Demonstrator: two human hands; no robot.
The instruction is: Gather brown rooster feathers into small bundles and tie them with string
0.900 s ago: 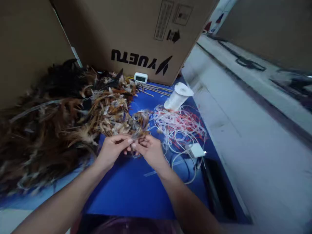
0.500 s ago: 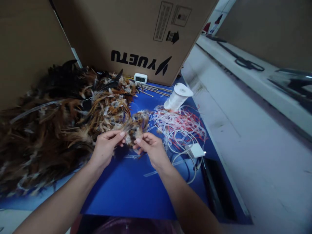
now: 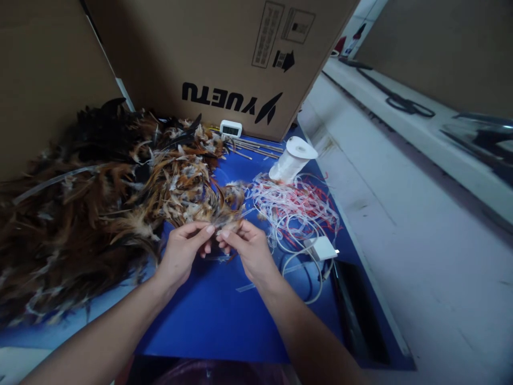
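Note:
Low over the blue table (image 3: 212, 321), my left hand (image 3: 186, 248) and my right hand (image 3: 248, 246) meet with thumbs and fingertips pinched close together. Between them are small brown-and-grey feathers (image 3: 227, 218), held at their lower ends by both hands; the exact spot of the grip is partly covered by the thumbs. Just beyond the fingers and to the left spreads a big heap of brown, black and tan feathers (image 3: 92, 203). Right of my right hand lies a tangle of white and red strips (image 3: 296, 206).
A white spool (image 3: 294, 159) stands behind the strips. Thin sticks (image 3: 256, 145) and a small white digital display (image 3: 231, 129) lie by a large cardboard box (image 3: 168, 48). At right are a white adapter with cable (image 3: 321, 248), a black flat object (image 3: 360, 313), and scissors (image 3: 409, 105) on a ledge.
My left hand has moved right and slightly down, closer to my right hand. The feathers between the fingers have shifted, and both hands still pinch them.

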